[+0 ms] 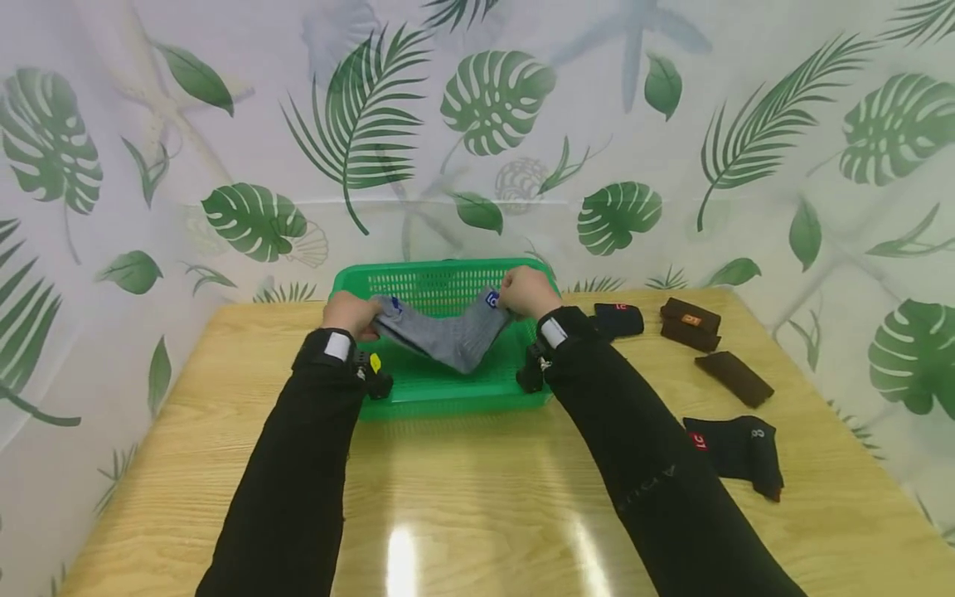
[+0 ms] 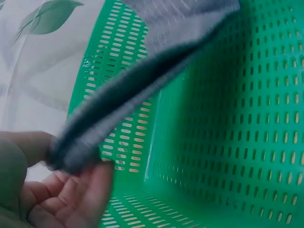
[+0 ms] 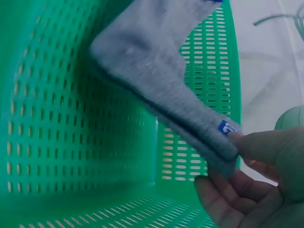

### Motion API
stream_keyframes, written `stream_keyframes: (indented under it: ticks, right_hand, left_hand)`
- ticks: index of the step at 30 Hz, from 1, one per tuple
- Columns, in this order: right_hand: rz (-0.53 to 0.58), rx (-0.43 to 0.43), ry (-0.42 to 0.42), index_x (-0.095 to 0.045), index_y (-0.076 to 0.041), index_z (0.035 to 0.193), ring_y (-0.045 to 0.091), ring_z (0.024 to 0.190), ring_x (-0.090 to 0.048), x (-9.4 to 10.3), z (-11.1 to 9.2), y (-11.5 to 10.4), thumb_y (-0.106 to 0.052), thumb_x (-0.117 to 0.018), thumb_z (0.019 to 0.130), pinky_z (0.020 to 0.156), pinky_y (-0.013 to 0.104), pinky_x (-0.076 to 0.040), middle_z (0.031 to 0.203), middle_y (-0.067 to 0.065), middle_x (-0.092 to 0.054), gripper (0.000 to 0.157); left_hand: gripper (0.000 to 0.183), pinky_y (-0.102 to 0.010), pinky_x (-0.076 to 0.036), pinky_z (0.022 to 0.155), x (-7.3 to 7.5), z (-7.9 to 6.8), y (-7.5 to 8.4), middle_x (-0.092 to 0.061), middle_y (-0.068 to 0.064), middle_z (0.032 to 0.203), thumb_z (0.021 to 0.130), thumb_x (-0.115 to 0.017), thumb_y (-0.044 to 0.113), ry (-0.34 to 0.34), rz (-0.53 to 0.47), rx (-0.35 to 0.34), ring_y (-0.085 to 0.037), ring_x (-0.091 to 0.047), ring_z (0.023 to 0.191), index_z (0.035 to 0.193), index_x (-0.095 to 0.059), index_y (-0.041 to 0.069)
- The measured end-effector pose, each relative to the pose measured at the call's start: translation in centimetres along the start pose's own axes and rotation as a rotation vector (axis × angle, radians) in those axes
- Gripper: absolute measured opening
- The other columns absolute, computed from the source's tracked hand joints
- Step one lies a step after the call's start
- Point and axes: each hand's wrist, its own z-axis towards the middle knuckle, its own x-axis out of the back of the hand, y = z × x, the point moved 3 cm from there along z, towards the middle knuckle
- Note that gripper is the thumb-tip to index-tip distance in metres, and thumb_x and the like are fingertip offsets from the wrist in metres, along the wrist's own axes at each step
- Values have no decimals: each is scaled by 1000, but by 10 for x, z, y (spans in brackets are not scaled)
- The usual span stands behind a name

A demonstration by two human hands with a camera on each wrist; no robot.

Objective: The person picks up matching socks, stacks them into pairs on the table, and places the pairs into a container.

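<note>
Gray sock, maybe a layered pair, pinched at both ends: left hand grips one, right hand the other, neither nearer. Long axis runs side to side between them, middle sagging over the green basket. Blue patch beside the right fingers, characters unclear. Rightward on the counter: folded dark sock marked "8", its red label unreadable from here.

- basket sits at the back of the counter, wall behind it
- sock hangs over that, between my left fingers and right fingers
- four folded bundles on the counter's right side, two farther back, two closer to me
</note>
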Motion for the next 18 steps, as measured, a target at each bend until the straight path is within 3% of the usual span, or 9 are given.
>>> stream_keyframes:
  ticks: [4, 7, 11, 14, 18]
  right_hand:
    - [-27, -39, -30, -35, -14, 60, 13, 45, -41, -7, 7, 10, -6, -54, 97, 54, 31, -44, 53, -2, -29, 42]
    - [-53, -49, -62, -35, -14, 59, 14, 45, -41, -8, 10, 18, -5, -57, 95, 52, 30, -41, 52, -1, -31, 43]
    - [-31, -73, -102, -45, -13, 62, 16, 51, -49, -10, 13, 26, -6, -63, 93, 53, 31, -45, 57, 2, -45, 36]
    - [-26, -80, -106, -48, -12, 63, 16, 54, -52, -11, 18, 32, -8, -65, 93, 54, 30, -48, 59, 2, -48, 34]
    - [-8, -76, -86, -41, -14, 60, 15, 51, -48, -16, 24, 35, -8, -64, 93, 52, 30, -45, 54, 0, -41, 40]
  left_hand:
    - [32, -24, -49, 48, -7, 1, 2, -58, -5, 54, 96, -52, 16, 35, 209, -56, -12, -57, 43, 97, -68, -12]
    - [32, -24, -47, 48, -9, 2, 1, -59, -4, 53, 96, -53, 17, 31, 287, -53, -10, -52, 40, 93, -70, -10]
    - [34, -28, -51, 55, -10, 13, 0, -69, -17, 81, 96, -52, 17, 8, 323, -34, -15, -58, 47, 106, -65, -12]
    - [40, -35, -54, 75, -14, 20, 1, -63, -26, 113, 97, -51, 20, -21, 383, -33, -26, -65, 76, 117, -60, -14]
    - [45, -42, -49, 91, -22, 22, 5, -58, -28, 124, 97, -49, 22, -34, 431, -68, -36, -59, 104, 122, -57, -14]
